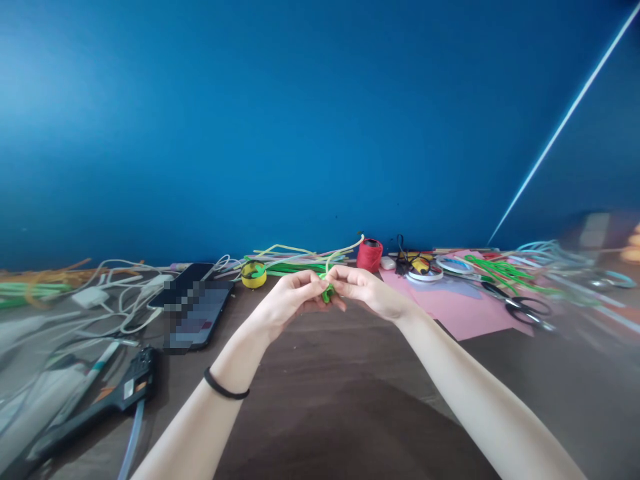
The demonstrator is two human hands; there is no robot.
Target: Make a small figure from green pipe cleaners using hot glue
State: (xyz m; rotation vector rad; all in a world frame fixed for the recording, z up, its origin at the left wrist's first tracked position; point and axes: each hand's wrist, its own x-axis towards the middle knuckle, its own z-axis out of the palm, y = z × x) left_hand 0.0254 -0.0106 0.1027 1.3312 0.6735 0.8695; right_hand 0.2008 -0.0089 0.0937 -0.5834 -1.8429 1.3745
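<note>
In front of me, above the table, my left hand point(299, 293) and my right hand point(367, 290) meet at the fingertips. Both pinch a small, bright green craft piece point(327, 293) that looks made of pipe cleaner. From between the fingers a pale yellow-green pipe cleaner point(345, 249) rises and curves to the right. My fingers cover most of the green piece, so its full shape is hidden.
Against the blue wall lie green pipe cleaners point(287, 268), a yellow tape roll point(254, 274) and a red spool of twine point(369, 255). To the left are a phone point(207, 317), white cables and a glue gun point(133, 387). Pink paper point(463, 313) and scissors point(525, 310) lie right.
</note>
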